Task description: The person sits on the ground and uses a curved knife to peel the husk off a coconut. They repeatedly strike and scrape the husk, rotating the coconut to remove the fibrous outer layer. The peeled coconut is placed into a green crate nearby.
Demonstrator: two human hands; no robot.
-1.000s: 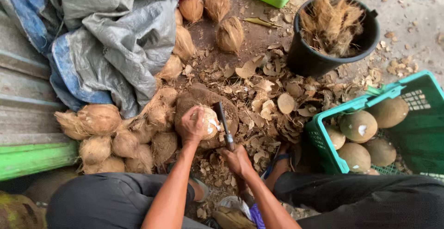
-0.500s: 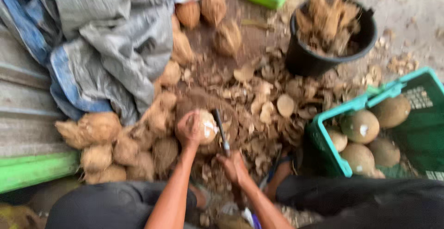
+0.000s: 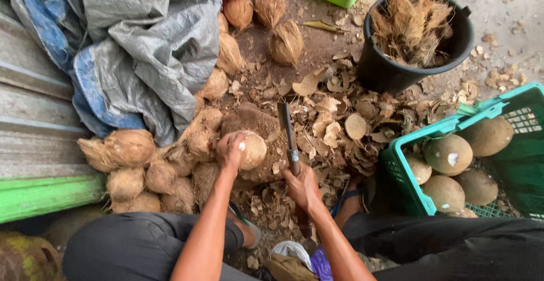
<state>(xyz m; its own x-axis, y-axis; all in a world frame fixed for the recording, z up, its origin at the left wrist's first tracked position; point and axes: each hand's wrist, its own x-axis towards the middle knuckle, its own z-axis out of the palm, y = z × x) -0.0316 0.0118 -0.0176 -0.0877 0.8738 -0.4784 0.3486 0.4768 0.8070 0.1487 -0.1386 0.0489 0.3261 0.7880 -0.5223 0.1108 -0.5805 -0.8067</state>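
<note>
**Coconut held on a block, blade raised beside it**

A grey tarpaulin (image 3: 141, 48) lies well left of and beyond the fingers. A green crate (image 3: 481, 123) of peeled coconuts stands well to the right of them, and a black bucket (image 3: 391, 71) of husk fibre stands beyond them to the right. A heap of unpeeled husked coconuts (image 3: 136, 167) sits just left of the left fingers. The left hand (image 3: 231, 151) has its fingers curled over a partly peeled coconut (image 3: 252, 149), pressing it onto a worn wooden block (image 3: 255, 123). The right hand (image 3: 303, 187) has its fingers wrapped tight around the handle of a cleaver (image 3: 286, 131), whose blade points away, just right of the coconut.
</note>
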